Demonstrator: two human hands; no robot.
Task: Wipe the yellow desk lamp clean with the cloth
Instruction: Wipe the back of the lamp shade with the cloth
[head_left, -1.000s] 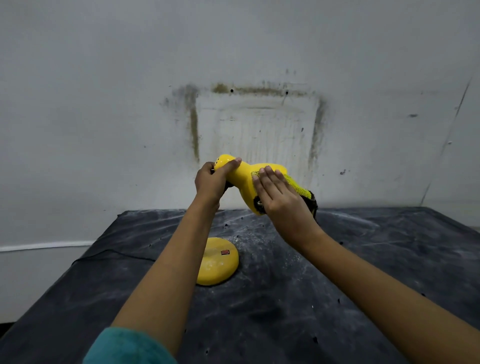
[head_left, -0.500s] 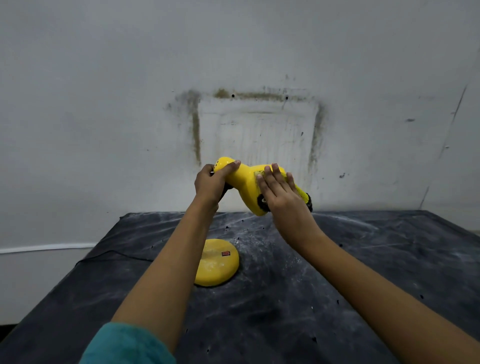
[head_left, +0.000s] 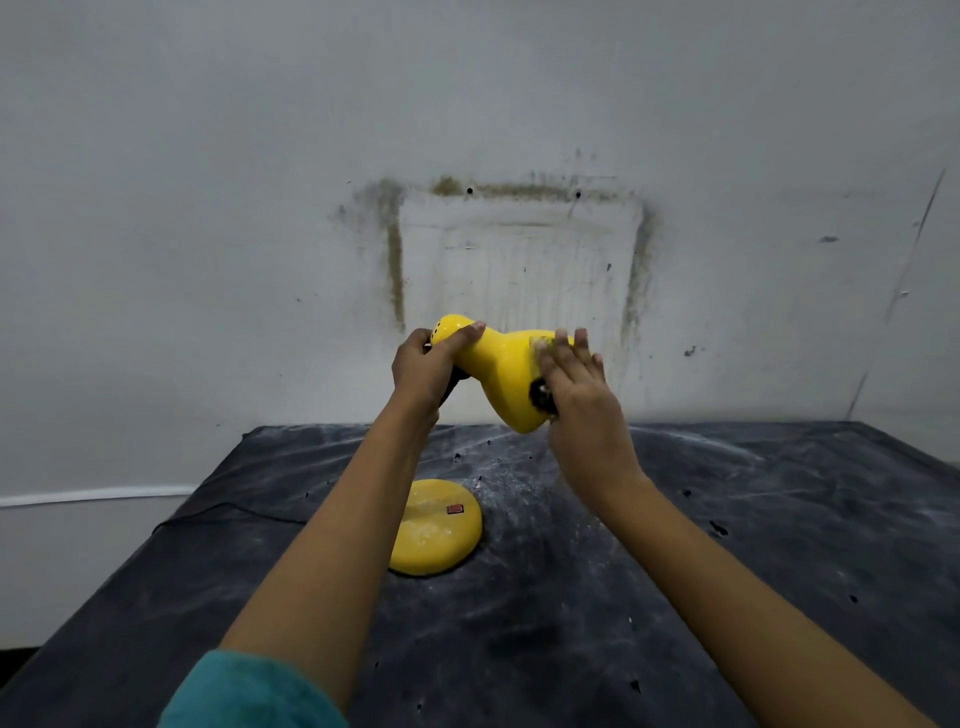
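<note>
Left hand (head_left: 423, 371) is wrapped closed around the narrow rear end of the yellow lamp shade (head_left: 501, 371), centre of frame, probably to brace it so wiping pressure does not swing the head. Right hand (head_left: 574, 384) lies flat, fingers spread and unclenched, pressed against the shade's wide end, pinning the cloth (head_left: 540, 344) under the palm. Only a pale scrap of cloth shows above the fingers; the rest is hidden. Dark patch by the right thumb could be cloth or the shade's rim, cannot tell. Lamp neck is hidden behind the left wrist. Round yellow base (head_left: 434, 527) sits on the dusty black table (head_left: 753, 519), below centre, partly covered by the left forearm.
</note>
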